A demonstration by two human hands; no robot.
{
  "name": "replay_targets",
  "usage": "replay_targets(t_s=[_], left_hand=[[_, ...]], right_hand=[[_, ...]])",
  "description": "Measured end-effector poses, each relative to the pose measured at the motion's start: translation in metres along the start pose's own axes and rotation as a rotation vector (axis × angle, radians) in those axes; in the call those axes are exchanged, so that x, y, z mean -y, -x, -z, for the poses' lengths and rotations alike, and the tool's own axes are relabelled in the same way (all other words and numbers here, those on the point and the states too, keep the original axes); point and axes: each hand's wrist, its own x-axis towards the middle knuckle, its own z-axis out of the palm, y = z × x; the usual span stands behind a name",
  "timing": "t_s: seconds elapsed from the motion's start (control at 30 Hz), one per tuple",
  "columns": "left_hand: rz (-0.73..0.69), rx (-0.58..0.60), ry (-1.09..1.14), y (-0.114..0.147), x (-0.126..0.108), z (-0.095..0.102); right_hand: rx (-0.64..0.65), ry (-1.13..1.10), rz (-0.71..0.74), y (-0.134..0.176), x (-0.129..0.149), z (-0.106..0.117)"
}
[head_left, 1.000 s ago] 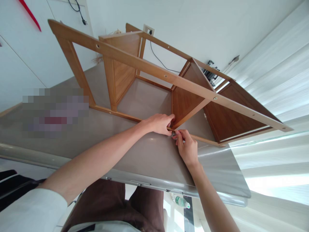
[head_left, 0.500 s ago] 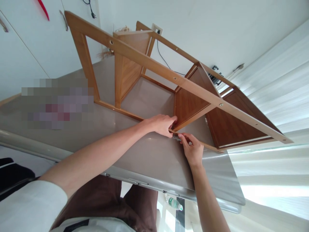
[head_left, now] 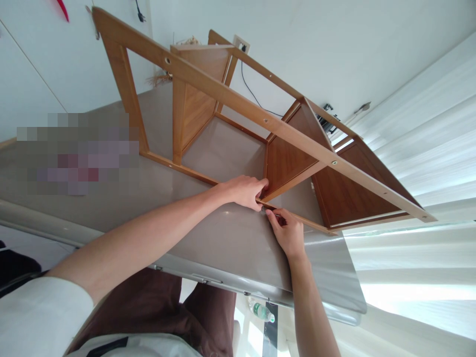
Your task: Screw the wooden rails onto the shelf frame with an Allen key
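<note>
A brown wooden shelf unit (head_left: 219,94) lies on its side on a grey tabletop (head_left: 223,238), its shelf panels standing on edge. My left hand (head_left: 248,191) is closed around the near bottom rail (head_left: 197,174), where a shelf panel (head_left: 288,161) meets it. Just to the right, my right hand (head_left: 288,228) pinches a small, thin metal piece (head_left: 264,208) against the outer side of that rail. The fingers hide most of this piece, so its exact kind cannot be made out. Bolt holes, one with a metal fitting (head_left: 334,162), show along the upper rail.
A blurred-out patch (head_left: 82,158) covers something at the table's left. White curtains (head_left: 416,258) hang at the right. Behind the shelf unit, a cable runs from a wall socket (head_left: 241,43). A plastic bottle (head_left: 262,311) is below the table's front edge.
The whole view has shifted slightly, so everything sits a little further left. My left hand keeps its hold; my right fingers have turned a little and come closer to the rail.
</note>
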Motion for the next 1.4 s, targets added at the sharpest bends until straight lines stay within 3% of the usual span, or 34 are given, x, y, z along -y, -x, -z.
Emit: replay_targets(t_s=[0.33,0.9,1.4], left_hand=[[0.010,0.004,-0.002,0.0005,-0.0015,0.0020],[0.020,0.056,0.018,0.0001,-0.0008,0.0036],[-0.009,0.023,0.020,-0.0003,0.0017,0.0006]], right_hand=[[0.032,-0.031,0.101,0.0013,0.0036,-0.0007],[0.074,-0.030,0.058,0.0015,0.0077,-0.0008],[0.132,-0.120,0.060,-0.0012,0.0020,0.0046]])
